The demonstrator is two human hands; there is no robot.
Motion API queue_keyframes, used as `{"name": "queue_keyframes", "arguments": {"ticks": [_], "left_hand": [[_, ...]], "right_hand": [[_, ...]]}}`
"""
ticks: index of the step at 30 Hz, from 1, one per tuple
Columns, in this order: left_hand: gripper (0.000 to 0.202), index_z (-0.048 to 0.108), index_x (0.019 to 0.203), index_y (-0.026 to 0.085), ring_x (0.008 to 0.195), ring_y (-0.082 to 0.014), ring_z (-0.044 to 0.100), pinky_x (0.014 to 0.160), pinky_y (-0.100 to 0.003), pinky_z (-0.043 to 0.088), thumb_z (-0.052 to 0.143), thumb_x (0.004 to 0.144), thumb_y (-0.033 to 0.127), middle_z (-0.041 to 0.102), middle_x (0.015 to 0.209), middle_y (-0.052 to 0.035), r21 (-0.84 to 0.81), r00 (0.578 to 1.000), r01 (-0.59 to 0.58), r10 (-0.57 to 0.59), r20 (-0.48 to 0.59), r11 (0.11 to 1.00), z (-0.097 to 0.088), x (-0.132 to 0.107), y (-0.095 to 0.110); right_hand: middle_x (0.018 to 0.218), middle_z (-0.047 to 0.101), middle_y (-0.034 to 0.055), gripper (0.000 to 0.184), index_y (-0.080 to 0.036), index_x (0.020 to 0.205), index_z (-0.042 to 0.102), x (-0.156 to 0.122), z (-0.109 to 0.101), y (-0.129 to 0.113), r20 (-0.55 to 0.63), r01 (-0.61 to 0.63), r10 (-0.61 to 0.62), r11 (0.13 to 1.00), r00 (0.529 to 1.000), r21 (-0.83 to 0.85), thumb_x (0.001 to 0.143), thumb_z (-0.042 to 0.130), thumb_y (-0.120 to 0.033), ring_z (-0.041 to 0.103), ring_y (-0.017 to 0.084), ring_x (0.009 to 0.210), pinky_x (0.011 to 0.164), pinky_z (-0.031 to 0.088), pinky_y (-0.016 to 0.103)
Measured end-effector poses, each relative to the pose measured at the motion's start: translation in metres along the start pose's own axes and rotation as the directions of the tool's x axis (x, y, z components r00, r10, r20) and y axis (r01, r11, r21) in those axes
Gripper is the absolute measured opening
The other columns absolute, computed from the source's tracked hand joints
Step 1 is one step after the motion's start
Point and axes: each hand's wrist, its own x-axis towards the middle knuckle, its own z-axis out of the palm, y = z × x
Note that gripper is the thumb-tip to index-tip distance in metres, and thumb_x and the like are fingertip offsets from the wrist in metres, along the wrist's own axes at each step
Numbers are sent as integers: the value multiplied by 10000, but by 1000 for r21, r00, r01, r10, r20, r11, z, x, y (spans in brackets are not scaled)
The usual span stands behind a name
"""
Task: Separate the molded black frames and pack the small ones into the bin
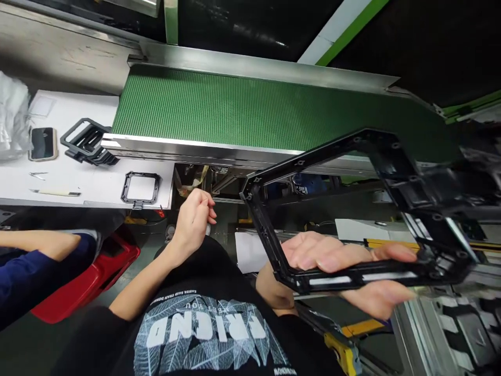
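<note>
At four o'clock the right hand grips a black frame, while the left hand curls fist-like at eight.

Black frame blurred at right

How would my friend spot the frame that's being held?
Find the long green belt. In front of its right half, the right hand grips a black frame. Unlike the dark frames on the white table at left, this one is held in the air.
</note>
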Motion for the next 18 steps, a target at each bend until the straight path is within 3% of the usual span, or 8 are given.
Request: {"name": "queue_keyframes", "arguments": {"ticks": [4,6,7,10,12,15,17,18], "left_hand": [[262,592,878,216,663,-172,634,622,-290,544,527,1075,375,620,752,-5,167,983,105,-127,130,980,1,8,-12],[259,655,892,207,751,-189,681,672,-285,561,686,1010,435,678,818,-26,228,984,100,-130,119,968,-1,13,-10],[279,700,973,205,845,-205,719,726,-286,586,781,947,470,726,930,-42,187,988,99,-119,102,977,-2,18,-8],[736,720,1289,215,1001,-268,772,809,-340,655,842,795,747,769,1265,-104,-145,958,261,-237,163,954,0,37,3],[915,724,1328,184,809,-248,760,669,-341,650,713,781,918,806,1161,-121,-211,903,387,-322,284,898,7,46,10],[745,726,1304,200,520,-170,599,472,-266,522,750,847,787,760,765,-22,-126,882,386,-326,341,914,21,46,18],[576,717,1287,228,468,-164,554,442,-244,478,774,883,634,683,624,26,-66,878,370,-326,349,927,31,43,19],[512,719,1257,234,469,-170,563,445,-241,479,768,893,591,671,601,32,-46,880,364,-327,345,930,35,42,19]], "right_hand": [[498,337,-95,247,-402,1157,635,2,-2,6,-4,-158,162,967,987,201,1070,486,-578,320,184,325,301,343,297],[505,446,-115,281,-340,1146,612,4,4,13,51,-306,305,903,951,302,1025,592,-593,384,148,340,329,352,245],[504,475,-119,319,-309,1136,610,7,7,19,96,-383,374,855,923,350,1007,614,-600,393,135,340,333,344,230],[505,527,-105,431,-226,1104,654,17,8,49,333,-578,475,712,814,398,958,656,-631,397,112,332,334,346,223],[529,565,-88,495,-183,1133,696,18,1,72,440,-651,493,666,750,364,955,656,-643,421,102,353,359,365,220],[608,626,-59,591,-163,1238,722,4,-16,102,478,-683,519,674,709,281,994,624,-691,506,100,428,439,424,219],[723,693,-20,617,-178,1301,718,-3,-43,114,443,-656,535,734,719,179,999,632,-709,617,130,540,542,523,254],[799,726,5,592,-189,1304,721,-2,-65,117,367,-605,538,791,759,91,995,655,-691,669,152,624,617,570,283]]}}
